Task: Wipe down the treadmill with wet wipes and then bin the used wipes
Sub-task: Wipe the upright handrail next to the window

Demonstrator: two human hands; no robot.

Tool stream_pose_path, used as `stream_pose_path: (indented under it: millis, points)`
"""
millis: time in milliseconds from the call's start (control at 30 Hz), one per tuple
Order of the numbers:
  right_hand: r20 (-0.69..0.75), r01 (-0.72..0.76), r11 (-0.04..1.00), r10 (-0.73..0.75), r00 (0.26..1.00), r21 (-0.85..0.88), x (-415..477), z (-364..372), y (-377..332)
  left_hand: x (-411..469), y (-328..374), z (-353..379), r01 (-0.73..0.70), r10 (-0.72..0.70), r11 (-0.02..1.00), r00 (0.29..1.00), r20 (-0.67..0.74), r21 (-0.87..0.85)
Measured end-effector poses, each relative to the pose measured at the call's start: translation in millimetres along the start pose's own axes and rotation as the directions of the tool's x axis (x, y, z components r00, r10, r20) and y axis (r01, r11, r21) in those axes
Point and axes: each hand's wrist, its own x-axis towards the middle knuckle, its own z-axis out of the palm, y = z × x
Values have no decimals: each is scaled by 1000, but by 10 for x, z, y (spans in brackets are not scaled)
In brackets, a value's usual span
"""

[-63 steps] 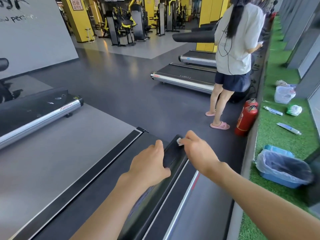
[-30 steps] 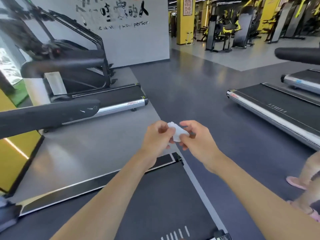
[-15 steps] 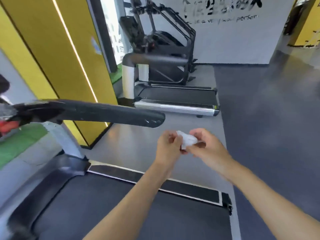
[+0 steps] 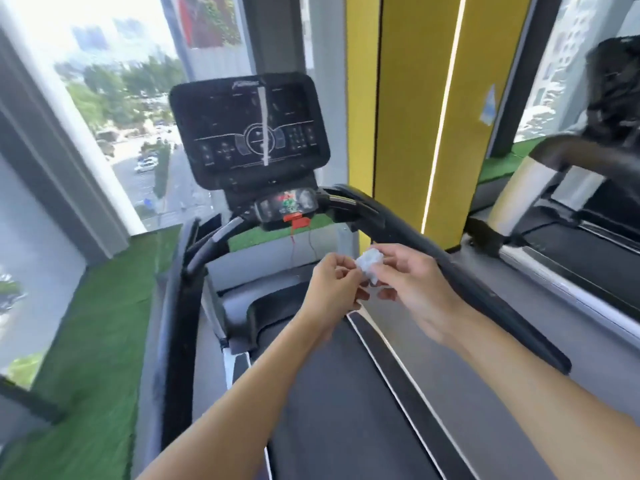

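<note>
A small crumpled white wet wipe (image 4: 370, 263) is pinched between my left hand (image 4: 334, 289) and my right hand (image 4: 412, 289), both held above the front of the treadmill belt (image 4: 329, 393). The treadmill's black console (image 4: 251, 129) stands straight ahead, with a red safety clip (image 4: 298, 221) hanging under it. Its right handrail (image 4: 460, 282) runs back past my right hand, and the left handrail (image 4: 207, 244) curves down on the other side. No bin shows in this view.
Green artificial turf (image 4: 93, 341) lies along the windows on the left. A yellow pillar (image 4: 412, 109) rises behind the console. Another treadmill (image 4: 571, 258) stands to the right across a grey floor strip.
My view has swung round from the treadmill's rear end and the gym floor to face the console and windows. The wipe went from my right hand alone to both hands pinching it.
</note>
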Motion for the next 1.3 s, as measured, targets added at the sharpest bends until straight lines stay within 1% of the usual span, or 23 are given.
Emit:
stream_pose_path:
  millis: [100, 200, 300, 367, 467, 533, 633, 733, 833, 933, 1033, 1100, 1167, 1267, 1300]
  points:
    - [126, -14, 997, 5, 992, 70, 411, 341, 90, -41, -45, -366, 17, 3, 996, 976, -219, 92]
    - [239, -103, 985, 69, 968, 135, 657, 743, 280, -127, -268, -757, 103, 9, 958, 923, -384, 269]
    - [322, -123, 987, 83, 943, 107, 852, 1176, 449, -215, -511, -1195, 216, 54, 868, 854, -517, 447]
    - [339, -135, 986, 94, 936, 99, 994, 1444, 543, -251, -624, -1472, 298, 94, 770, 821, -563, 564]
    - [393, -137, 987, 95, 915, 82, 1235, 1796, 694, -162, -824, -1895, 364, 143, 650, 804, -577, 667]
    - [444, -123, 991, 89, 892, 48, 1428, 2020, 862, 6, -1005, -2174, 406, 140, 574, 807, -574, 711]
    - [467, -127, 991, 92, 880, 43, 1786, 2373, 1194, 337, -1323, -2534, 455, 81, 459, 834, -546, 763]
    - [503, -172, 985, 143, 852, 11, 2126, 2736, 1589, 699, -1555, -2829, 473, 7, 306, 867, -499, 826]
    - [527, -191, 981, 181, 830, -36, 2504, 3123, 1981, 1111, -1742, -3129, 506, -59, 219, 860, -507, 834]
    - [510, -178, 982, 185, 840, -63, 2886, 3616, 2388, 1544, -1964, -3429, 529, -45, 204, 845, -532, 823]
    - [419, -118, 988, 148, 896, -95, 3170, 4113, 2774, 1908, -2180, -3683, 538, -47, 220, 839, -542, 814]
    - [380, -52, 994, 84, 921, -95, 3274, 4381, 2949, 2003, -2349, -3780, 517, -28, 172, 853, -520, 838]
    - [365, -8, 999, 22, 931, -39, 3312, 4620, 3051, 1994, -2502, -3817, 488, 38, 163, 865, -500, 858]
    - [317, 24, 996, -49, 947, 83, 3225, 4864, 3082, 1980, -2589, -3844, 480, 115, 235, 850, -515, 845]
    - [285, 24, 993, -56, 957, 115, 3157, 4927, 3120, 2006, -2626, -3865, 470, 120, 239, 854, -506, 850]
